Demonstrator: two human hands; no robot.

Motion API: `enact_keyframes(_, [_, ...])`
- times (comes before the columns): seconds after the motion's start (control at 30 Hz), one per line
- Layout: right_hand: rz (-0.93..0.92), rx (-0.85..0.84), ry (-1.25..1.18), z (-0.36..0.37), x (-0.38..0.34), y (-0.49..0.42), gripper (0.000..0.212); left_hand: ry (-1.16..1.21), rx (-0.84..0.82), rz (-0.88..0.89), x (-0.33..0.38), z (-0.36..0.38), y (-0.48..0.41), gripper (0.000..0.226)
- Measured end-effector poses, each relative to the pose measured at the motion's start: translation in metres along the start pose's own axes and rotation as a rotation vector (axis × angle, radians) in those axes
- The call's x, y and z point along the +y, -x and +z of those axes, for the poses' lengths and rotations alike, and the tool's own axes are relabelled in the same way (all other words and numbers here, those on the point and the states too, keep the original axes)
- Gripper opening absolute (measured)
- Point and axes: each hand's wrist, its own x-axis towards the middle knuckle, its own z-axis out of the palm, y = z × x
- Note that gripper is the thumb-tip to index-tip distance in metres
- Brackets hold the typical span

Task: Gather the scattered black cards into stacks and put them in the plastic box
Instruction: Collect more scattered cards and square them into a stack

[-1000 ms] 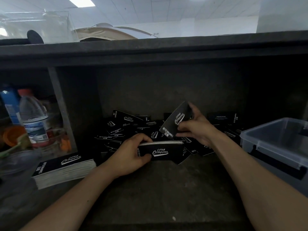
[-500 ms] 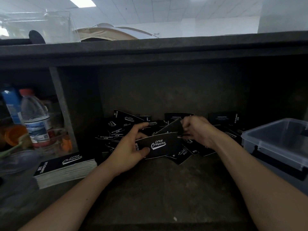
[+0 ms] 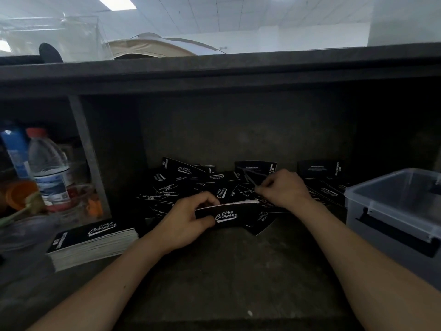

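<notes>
Lowered since half a second ago, the "Club Camping" stack [image 3: 229, 215] is gripped by the left hand [image 3: 188, 218], fingers curled round it. The right hand [image 3: 284, 189] pinches a loose card [image 3: 250, 177] above the scattered cards [image 3: 181, 180] on the tabletop [image 3: 214, 271], left of the plastic box [image 3: 391, 211].

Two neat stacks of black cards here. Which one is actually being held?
The thinner stack in the middle, gripped by the left hand; the thicker stack lies untouched at the left.
</notes>
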Motion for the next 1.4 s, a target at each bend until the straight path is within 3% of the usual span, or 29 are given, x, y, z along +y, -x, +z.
enact_keyframes(0.17, [0.007,0.159,-0.301,-0.003,-0.002,-0.004,0.011,0.023,0.009,-0.09,0.004,0.001,0.0,0.012])
enact_keyframes(0.3, [0.053,0.116,-0.458,0.005,0.005,-0.013,0.018,0.012,0.014,-0.085,0.005,0.001,0.001,0.012])
enact_keyframes(0.37, [0.051,0.103,-0.604,0.007,0.006,-0.014,0.011,0.005,0.03,-0.059,0.005,0.001,0.001,0.013])
enact_keyframes(0.47, [0.031,0.191,-0.746,0.007,0.005,-0.017,0.007,-0.019,0.041,-0.014,0.003,0.0,0.0,0.014])
enact_keyframes(0.6, [-0.105,0.338,-0.742,-0.001,0.0,-0.017,0.019,-0.028,0.046,-0.011,0.001,0.001,-0.001,0.014])
enact_keyframes(0.7, [-0.241,0.214,-0.797,-0.009,-0.008,-0.008,0.018,-0.036,0.046,-0.011,0.0,0.001,-0.001,0.02])
enact_keyframes(0.83, [-0.233,-0.368,-0.678,-0.012,-0.016,0.008,0.019,-0.016,0.046,-0.07,-0.002,0.0,0.0,0.045])
enact_keyframes(1.03, [-0.17,-0.602,-0.718,-0.012,-0.017,0.011,0.02,-0.003,0.008,-0.012,-0.001,0.0,0.001,0.085])
enact_keyframes(1.07, [-0.157,-0.573,-0.753,-0.009,-0.018,0.009,0.02,-0.012,0.002,-0.002,-0.001,-0.001,0.001,0.085])
enact_keyframes(1.13, [-0.148,-0.35,-0.758,0.0,-0.013,0.001,0.02,-0.023,-0.009,0.023,0.001,-0.001,0.001,0.066])
enact_keyframes(1.2, [-0.223,-0.144,-0.462,0.01,0.0,-0.012,0.022,-0.058,-0.012,0.059,0.001,0.0,0.002,0.037])
enact_keyframes(1.3, [-0.306,-0.313,-0.045,0.024,0.016,-0.015,0.027,-0.136,0.013,0.069,0.001,0.001,0.001,0.015])
enact_keyframes(1.4, [-0.273,-0.262,0.045,0.02,0.017,-0.012,0.023,-0.156,0.009,0.077,-0.002,0.002,0.0,0.016])
